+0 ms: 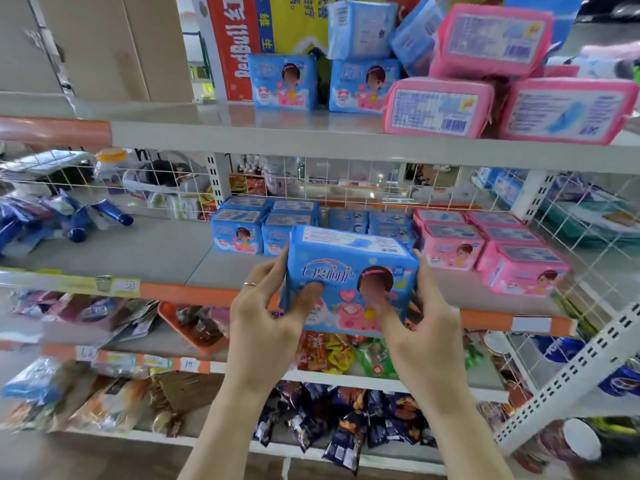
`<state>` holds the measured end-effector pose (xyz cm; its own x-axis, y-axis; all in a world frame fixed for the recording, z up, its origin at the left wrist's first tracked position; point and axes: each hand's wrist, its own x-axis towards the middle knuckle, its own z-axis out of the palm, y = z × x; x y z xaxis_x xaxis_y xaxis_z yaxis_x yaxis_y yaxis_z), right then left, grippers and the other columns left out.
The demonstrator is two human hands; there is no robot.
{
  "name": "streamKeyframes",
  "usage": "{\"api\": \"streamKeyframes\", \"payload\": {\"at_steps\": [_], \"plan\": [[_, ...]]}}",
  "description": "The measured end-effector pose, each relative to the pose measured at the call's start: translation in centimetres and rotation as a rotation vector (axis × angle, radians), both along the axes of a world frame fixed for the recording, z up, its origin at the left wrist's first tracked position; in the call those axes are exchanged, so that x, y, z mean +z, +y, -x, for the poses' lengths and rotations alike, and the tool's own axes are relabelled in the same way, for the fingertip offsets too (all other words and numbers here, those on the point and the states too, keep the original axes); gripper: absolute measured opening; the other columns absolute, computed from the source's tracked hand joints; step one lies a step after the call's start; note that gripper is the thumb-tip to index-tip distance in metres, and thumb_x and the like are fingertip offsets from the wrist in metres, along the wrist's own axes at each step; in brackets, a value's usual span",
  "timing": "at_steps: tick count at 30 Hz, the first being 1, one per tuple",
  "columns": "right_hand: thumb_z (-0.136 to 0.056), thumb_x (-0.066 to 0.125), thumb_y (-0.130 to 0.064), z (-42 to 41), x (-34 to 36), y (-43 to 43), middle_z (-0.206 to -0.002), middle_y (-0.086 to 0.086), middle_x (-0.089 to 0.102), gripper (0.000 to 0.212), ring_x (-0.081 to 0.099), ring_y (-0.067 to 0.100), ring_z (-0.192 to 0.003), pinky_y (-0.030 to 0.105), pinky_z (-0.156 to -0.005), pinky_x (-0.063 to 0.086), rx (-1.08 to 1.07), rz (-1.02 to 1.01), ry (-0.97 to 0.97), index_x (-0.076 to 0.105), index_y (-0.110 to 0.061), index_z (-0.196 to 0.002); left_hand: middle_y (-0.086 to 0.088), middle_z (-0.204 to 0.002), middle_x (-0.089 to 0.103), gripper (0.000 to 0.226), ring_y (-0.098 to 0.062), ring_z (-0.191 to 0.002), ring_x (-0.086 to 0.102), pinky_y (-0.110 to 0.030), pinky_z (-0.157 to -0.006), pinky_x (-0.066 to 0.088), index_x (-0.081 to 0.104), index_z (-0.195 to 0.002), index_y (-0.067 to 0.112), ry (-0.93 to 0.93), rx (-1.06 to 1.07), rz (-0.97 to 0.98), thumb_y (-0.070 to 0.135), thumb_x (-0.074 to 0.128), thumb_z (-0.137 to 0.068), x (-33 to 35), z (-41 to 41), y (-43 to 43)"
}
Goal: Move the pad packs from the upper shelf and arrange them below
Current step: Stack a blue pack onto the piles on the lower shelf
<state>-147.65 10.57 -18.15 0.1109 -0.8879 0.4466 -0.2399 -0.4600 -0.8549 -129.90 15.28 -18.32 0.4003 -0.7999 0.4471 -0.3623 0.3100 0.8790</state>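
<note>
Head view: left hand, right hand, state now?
Left hand: holds the left end of the blue rectangular plastic pad pack.
Right hand: holds the same pack's right end.

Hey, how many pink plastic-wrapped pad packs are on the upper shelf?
3 on the grey metal shelf: left pink pack, right pink pack, top pink pack across both. More may hide behind.

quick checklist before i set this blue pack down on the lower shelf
1. Grip: left hand and right hand hold the blue pad pack at both ends: ok.
2. Pack upright, front facing out: ok.
3. Bare lower shelf in front of the blue row: ok.
4. Spot directly behind the held pack: cannot tell, hidden.
5. Upper shelf emptied: not ok, blue packs and pink packs remain.
</note>
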Motion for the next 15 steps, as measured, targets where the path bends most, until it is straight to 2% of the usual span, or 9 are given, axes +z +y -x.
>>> {"api": "streamKeyframes", "payload": {"at_steps": [3, 6, 8, 10, 13, 15], "plan": [[-0.088, 0.073, -0.033, -1.8, -0.2, 0.0, -0.094, -0.011, 0.072, 0.072, 0.067, 0.007, -0.083, 0.018, -0.074, 0.054, -0.012, -0.041, 0.0, 0.04, -0.024, -0.151, 0.013, -0.118, 0.064, 0.05, -0.011, -0.112, 0.065, -0.036, -0.09, 0.057, 0.063, -0.134, 0.029, 0.065, -0.047, -0.038, 0.037, 0.07, -0.085, -0.2, -1.8, -0.5], [-0.088, 0.072, -0.033, -4.5, -0.1, -0.4, -0.094, -0.015, 0.071, 0.073, 0.068, 0.008, -0.086, 0.027, -0.079, 0.056, -0.002, -0.05, 0.005, 0.037, -0.03, -0.152, 0.014, -0.117, 0.065, 0.049, -0.007, -0.111, 0.065, -0.022, -0.086, 0.056, 0.063, -0.132, 0.028, 0.092, -0.049, -0.039, 0.035, 0.069, -0.084, -0.1, -4.3, -0.9], [-0.088, 0.072, -0.032, -6.5, -0.2, -0.6, -0.094, -0.017, 0.071, 0.071, 0.068, 0.007, -0.089, 0.031, -0.084, 0.057, 0.011, -0.058, 0.0, 0.039, -0.028, -0.151, 0.012, -0.118, 0.065, 0.048, -0.007, -0.111, 0.065, -0.019, -0.084, 0.055, 0.063, -0.132, 0.026, 0.09, -0.033, -0.029, 0.035, 0.068, -0.085, -0.1, -6.1, -1.0], [-0.088, 0.073, -0.031, -8.5, -0.5, -0.8, -0.094, -0.012, 0.072, 0.07, 0.069, 0.011, -0.089, 0.038, -0.087, 0.057, 0.01, -0.063, -0.003, 0.041, -0.023, -0.15, 0.012, -0.119, 0.064, 0.045, -0.005, -0.11, 0.064, -0.017, -0.083, 0.054, 0.063, -0.131, 0.027, 0.07, -0.003, -0.019, 0.033, 0.067, -0.087, -0.3, -7.9, -1.1], [-0.088, 0.072, -0.032, -11.6, -0.7, -0.8, -0.103, -0.024, 0.07, 0.073, 0.067, 0.0, -0.098, 0.032, -0.089, 0.056, 0.008, -0.059, -0.01, 0.037, -0.029, -0.152, 0.016, -0.119, 0.063, 0.042, -0.005, -0.111, 0.064, -0.021, -0.085, 0.056, 0.062, -0.131, 0.028, 0.087, 0.003, -0.025, 0.028, 0.066, -0.089, -1.0, -10.5, -1.2], [-0.089, 0.07, -0.036, -13.5, -0.8, -0.8, -0.118, -0.02, 0.068, 0.076, 0.063, -0.006, -0.107, 0.028, -0.092, 0.055, 0.02, -0.073, -0.027, 0.032, -0.029, -0.154, 0.016, -0.115, 0.063, 0.042, -0.009, -0.111, 0.065, -0.028, -0.087, 0.057, 0.063, -0.13, 0.031, 0.104, 0.01, -0.042, 0.033, 0.065, -0.088, -1.6, -12.3, -1.2]]}}
